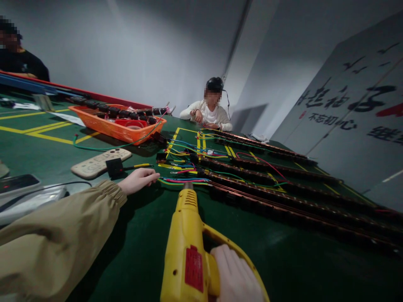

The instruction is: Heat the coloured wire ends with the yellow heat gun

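My right hand (237,274) is wrapped round the handle of a yellow heat gun (185,247), whose metal nozzle (188,185) points away from me at a bundle of coloured wires (185,181). The fingers of my left hand (141,179) are pinched on the left ends of these wires, just left of the nozzle. From the bundle's right end a long dark strip with copper-coloured edges (270,209) runs to the right. More such strips with loose wire ends lie behind it.
An orange basket (119,131) of dark parts stands at the back left. Nearer are a beige power strip (99,163), a black block (114,168) and a phone-like device (19,186). A person (210,111) sits across the green table (138,251); another (23,63) is far left.
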Tool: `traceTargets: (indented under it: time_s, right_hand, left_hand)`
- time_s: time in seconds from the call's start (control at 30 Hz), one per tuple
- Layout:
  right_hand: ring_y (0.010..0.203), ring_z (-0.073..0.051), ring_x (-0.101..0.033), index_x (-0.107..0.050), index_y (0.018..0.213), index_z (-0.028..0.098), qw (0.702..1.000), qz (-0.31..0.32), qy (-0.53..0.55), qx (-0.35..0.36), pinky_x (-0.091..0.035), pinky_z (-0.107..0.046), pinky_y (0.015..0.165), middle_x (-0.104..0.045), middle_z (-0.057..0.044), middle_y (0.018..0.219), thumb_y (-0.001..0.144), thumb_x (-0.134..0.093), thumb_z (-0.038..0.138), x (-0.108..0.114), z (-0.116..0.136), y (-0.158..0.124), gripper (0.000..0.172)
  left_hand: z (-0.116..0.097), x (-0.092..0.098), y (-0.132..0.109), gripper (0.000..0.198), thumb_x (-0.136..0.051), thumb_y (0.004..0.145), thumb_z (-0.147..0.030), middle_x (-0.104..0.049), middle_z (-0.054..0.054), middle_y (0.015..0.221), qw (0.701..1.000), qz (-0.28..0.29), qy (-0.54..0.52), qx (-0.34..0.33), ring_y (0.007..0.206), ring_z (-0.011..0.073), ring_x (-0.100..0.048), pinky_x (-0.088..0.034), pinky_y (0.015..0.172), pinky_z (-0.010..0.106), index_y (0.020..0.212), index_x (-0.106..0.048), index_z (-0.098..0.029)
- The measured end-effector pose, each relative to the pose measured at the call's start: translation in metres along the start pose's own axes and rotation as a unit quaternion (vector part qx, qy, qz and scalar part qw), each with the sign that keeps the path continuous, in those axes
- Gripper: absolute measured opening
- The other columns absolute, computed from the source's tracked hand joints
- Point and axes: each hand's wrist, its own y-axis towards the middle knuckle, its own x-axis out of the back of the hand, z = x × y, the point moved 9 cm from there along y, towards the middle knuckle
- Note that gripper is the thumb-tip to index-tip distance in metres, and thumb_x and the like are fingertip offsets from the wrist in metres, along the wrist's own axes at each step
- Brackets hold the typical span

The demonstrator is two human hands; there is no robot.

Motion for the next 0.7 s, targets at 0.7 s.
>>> traceTargets:
  time_s: [0.7]
  right_hand:
    - [0.067,-0.002,-0.029,-0.051,0.071,0.019,0.994,-0.01,0.092,0.049,-0.017,-0.017,0.069,-0.05,0.003,0.066,0.056,-0.043,0.017,0.003,0.051,0.026,0.017]
  left_hand:
    - [-0.006,0.008,-0.003,0.05,-0.036,0.082,-0.06,-0.041,-0.001,0.057,0.99,-0.028,0.13,-0.039,0.057,0.0104,-0.037,-0.026,0.055,0.022,0.064,-0.047,-0.014]
